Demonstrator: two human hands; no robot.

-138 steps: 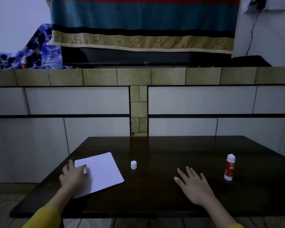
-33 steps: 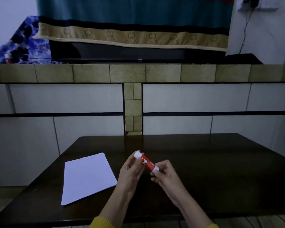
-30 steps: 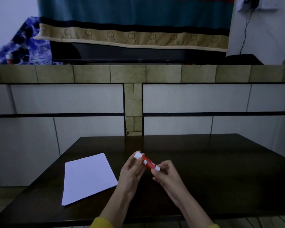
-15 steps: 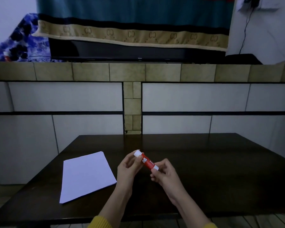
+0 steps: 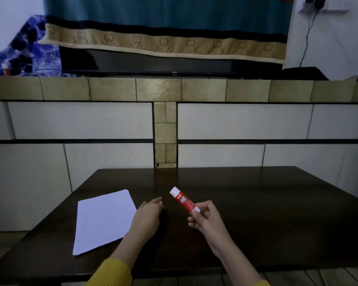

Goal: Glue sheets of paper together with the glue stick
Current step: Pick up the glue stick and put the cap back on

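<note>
now right hand (image 5: 205, 218) pinches the capped glue stick (image 5: 184, 200); left hand (image 5: 148, 213) relaxed, holding nothing.
uncap before reaching the paper stack (image 5: 103, 219) near the tabletop (image 5: 277, 203) front-left corner; steady the sheets.

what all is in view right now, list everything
paper: one stack, white, near-left on the table
glue stick: one, red with white ends, held tilted above the table
table: one, dark brown, foreground
blanket: one, teal with tan border, hanging behind the ledge
cloth: one, blue patterned, far left
left hand: fingers relaxed, beside the paper
right hand: grips the glue stick's lower end
</note>
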